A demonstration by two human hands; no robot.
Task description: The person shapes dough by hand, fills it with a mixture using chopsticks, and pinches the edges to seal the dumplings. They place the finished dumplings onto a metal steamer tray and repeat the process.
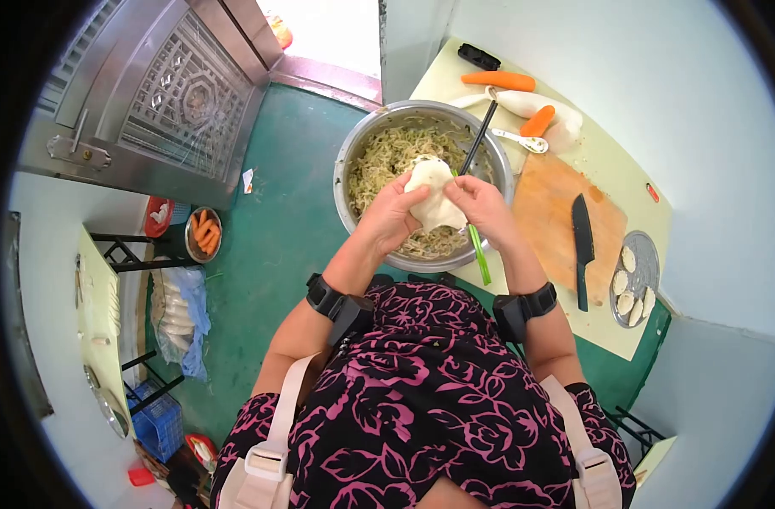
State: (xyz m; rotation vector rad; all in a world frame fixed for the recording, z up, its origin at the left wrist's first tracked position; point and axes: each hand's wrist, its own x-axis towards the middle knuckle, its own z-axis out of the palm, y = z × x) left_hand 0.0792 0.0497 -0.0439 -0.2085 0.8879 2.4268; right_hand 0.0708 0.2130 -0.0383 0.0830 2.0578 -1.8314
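Over a large metal bowl (343,182) of shredded filling (379,165), both hands hold a round white dough wrapper (443,210). My left hand (392,212) pinches its left edge between thumb and fingers. On the other side, my right hand (487,212) grips the wrapper's right edge, thumb on top. Black chopsticks (481,136) lean across the bowl's right rim, their lower part hidden near the right hand. A bright green handle (479,259) sticks out below the same hand, its upper part covered.
On the table to the right lie a wooden cutting board (544,199), a black knife (582,246), a metal plate of dumplings (638,276), carrots (502,81), a white radish (523,103) and a white spoon (527,142). Left stand a pot of carrots (205,233) and a metal door (192,102).
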